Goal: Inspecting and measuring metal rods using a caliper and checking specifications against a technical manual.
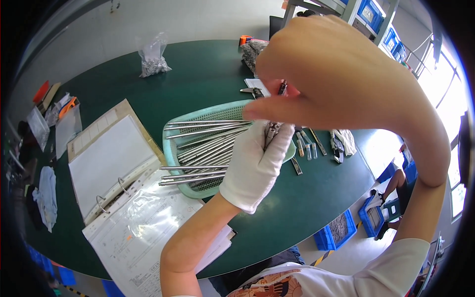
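Note:
My left hand (255, 166), in a white glove, is closed around a short shiny metal piece (271, 132) in front of the green basket (170, 143). My bare right hand (316, 74) is raised just above it, its fingers curled inward. Between that thumb and fingers shows the end of a slim dark metal piece (283, 88); the hand hides most of it, and I cannot tell if it joins the piece below. Several long silver rods (213, 146) lie in the basket, some jutting over its left rim. A caliper (253, 92), partly covered, lies behind the right hand.
An open ring binder (114, 163) with papers spreads left of the basket on the green table (316, 185). Bags of small metal parts (155, 67) stand at the back. Small vials (308, 148) and a white glove (348, 142) lie right. Blue bins (336, 231) sit on the floor.

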Motion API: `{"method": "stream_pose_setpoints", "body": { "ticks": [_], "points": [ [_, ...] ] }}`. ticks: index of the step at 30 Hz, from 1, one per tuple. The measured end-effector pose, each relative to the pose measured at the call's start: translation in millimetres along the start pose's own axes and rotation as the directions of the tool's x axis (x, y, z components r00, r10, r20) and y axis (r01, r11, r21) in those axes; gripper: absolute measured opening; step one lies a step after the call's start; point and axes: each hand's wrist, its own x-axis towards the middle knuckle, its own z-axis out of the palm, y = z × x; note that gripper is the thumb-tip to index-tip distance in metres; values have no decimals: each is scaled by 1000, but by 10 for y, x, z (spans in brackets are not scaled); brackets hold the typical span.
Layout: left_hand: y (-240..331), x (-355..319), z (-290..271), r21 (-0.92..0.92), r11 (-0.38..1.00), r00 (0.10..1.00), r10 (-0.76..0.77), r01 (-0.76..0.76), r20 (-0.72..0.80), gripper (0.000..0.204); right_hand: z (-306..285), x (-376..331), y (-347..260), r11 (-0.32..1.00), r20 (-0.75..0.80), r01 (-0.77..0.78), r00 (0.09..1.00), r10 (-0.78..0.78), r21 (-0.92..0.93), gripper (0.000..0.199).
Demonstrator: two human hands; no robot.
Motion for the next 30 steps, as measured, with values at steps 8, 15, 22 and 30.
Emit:
{"method": "stream_pose_setpoints", "body": {
  "ticks": [8, 15, 22, 30],
  "points": [
    [-3, -24, 30, 115, 993, 999, 35, -39, 42, 27, -196, 32, -65, 987, 138, -107, 986, 90, 120, 21],
    [4, -41, 31, 143, 989, 997, 21, -30, 70, 24, -285, 125, -129, 985, 422, -77, 897, 135, -151, 16],
    [-96, -27, -17, 73, 990, 991, 115, -120, 69, 23, -225, 4, -147, 992, 259, -45, 963, 75, -120, 17],
    [-27, -67, -13, 183, 983, 997, -21, 8, 73, 21, -179, 33, 5, 994, 384, 66, 923, -28, -87, 19]
  ]
}}
